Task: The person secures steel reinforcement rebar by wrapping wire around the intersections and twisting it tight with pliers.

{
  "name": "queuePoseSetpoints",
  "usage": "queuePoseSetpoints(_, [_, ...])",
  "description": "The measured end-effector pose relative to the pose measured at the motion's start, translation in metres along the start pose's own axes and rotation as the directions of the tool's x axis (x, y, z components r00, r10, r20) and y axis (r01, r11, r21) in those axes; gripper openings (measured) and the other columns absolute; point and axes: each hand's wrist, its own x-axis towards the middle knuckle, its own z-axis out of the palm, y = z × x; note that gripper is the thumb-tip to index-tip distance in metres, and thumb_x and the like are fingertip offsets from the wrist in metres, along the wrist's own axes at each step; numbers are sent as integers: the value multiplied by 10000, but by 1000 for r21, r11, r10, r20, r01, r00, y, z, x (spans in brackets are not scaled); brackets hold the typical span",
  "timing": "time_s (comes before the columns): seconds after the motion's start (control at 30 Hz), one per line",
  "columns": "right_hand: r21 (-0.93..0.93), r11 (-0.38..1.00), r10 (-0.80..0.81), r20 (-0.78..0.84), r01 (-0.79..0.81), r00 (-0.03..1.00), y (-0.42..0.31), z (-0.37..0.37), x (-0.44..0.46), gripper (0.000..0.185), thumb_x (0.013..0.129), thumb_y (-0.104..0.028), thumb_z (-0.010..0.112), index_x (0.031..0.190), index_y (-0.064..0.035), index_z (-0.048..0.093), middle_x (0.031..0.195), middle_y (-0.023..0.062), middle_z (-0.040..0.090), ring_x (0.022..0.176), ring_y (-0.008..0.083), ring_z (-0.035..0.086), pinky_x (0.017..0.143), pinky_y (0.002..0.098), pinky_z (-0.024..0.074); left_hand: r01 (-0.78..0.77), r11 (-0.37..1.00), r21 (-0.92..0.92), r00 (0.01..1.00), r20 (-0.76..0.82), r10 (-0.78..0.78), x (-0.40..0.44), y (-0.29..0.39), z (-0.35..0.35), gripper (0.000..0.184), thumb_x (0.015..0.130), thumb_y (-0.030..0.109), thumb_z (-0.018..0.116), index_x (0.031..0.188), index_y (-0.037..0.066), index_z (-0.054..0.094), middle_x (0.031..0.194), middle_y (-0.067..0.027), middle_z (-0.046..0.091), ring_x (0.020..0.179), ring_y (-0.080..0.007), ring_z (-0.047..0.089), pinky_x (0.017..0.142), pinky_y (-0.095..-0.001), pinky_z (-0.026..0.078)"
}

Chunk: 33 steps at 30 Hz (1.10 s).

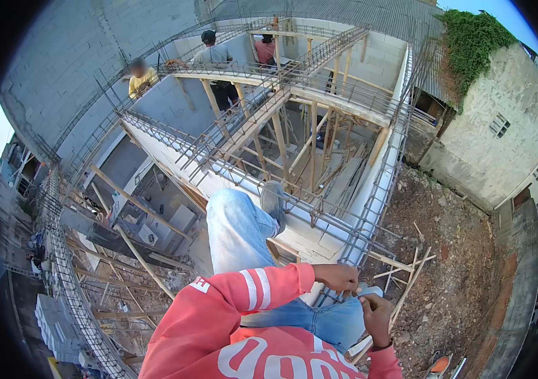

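My left hand (337, 278) reaches across from the striped red sleeve, its fingers pinched together above my jeans-clad knee. My right hand (377, 317) is close beside it, fingers also closed and fingertips nearly meeting the left ones. Whatever lies between the fingers is too small to make out. Just beyond both hands is the corner of a steel rebar cage (358, 243), which runs along the top of a white block wall (310, 243). One shoe (272, 199) rests on the rebar along this wall.
Wooden props (279, 142) and planks (348, 180) stand and lie inside the walled room below. Rubble ground (452, 265) drops away at the right. Three people work at the far walls, one in a grey shirt (214, 55). Another rebar cage (60, 252) curves along the left.
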Motion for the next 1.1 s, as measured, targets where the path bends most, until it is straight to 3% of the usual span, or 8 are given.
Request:
queuePoseSetpoints(0.3, [-441,812,-394,72,384,916,-36,-27,14,62,834,-53,713,886,-82,696,721,108,628,586,306,627,514,397,489,247,894,-373,951,271,-150,11,-15,-11,248,936,247,682,995,26,778,706,-27,670,604,-119,593,557,-282,491])
queuePoseSetpoints(0.37, [-441,812,-398,59,382,915,-24,-21,13,42,845,-64,712,880,-78,693,721,112,623,580,296,623,503,388,481,-88,996,24,996,36,87,11,-9,-9,183,875,176,690,951,28,766,752,-62,677,665,-208,640,635,-331,523])
queuePoseSetpoints(0.47, [-201,963,-199,-77,180,977,-6,-7,10,68,908,-118,689,920,-53,675,644,57,559,481,195,521,436,313,399,-292,808,511,896,-149,419,7,-1,-5,124,825,121,668,872,27,734,800,-92,674,773,-288,662,730,-396,531])
queuePoseSetpoints(0.5, [417,867,291,20,-272,957,-9,-7,10,102,945,-138,647,940,-36,655,619,8,484,485,128,440,442,267,345,-289,810,510,896,-154,416,7,-4,-3,124,825,121,668,872,27,734,800,-92,674,773,-288,662,730,-396,531])
queuePoseSetpoints(0.57, [796,140,574,419,-589,703,-13,-1,10,176,992,-188,608,1010,-13,595,605,-91,303,505,23,278,457,186,227,-340,678,652,753,-243,611,6,-14,6,85,817,90,645,799,24,695,827,-91,659,856,-304,656,790,-431,520])
queuePoseSetpoints(0.87, [-292,952,-128,-97,94,987,-23,1,9,103,889,-58,701,816,-38,631,694,136,648,559,297,617,515,396,430,177,930,-321,972,205,-114,18,-33,-5,240,925,224,714,966,-5,773,723,-50,709,608,-122,612,552,-292,492])
queuePoseSetpoints(1.07, [52,993,111,-134,-105,985,0,17,4,167,935,-120,657,830,10,662,559,42,525,461,150,430,462,337,328,-246,936,252,962,-54,268,11,-37,10,134,844,101,652,900,10,732,840,-169,711,777,-367,675,710,-435,525])
queuePoseSetpoints(1.1, [406,740,539,119,-537,834,-14,9,3,174,952,-139,647,836,-10,665,583,-58,445,485,43,354,445,268,261,-256,911,322,956,-53,288,5,-38,17,114,841,61,633,899,11,718,888,-184,704,848,-378,672,763,-444,522])
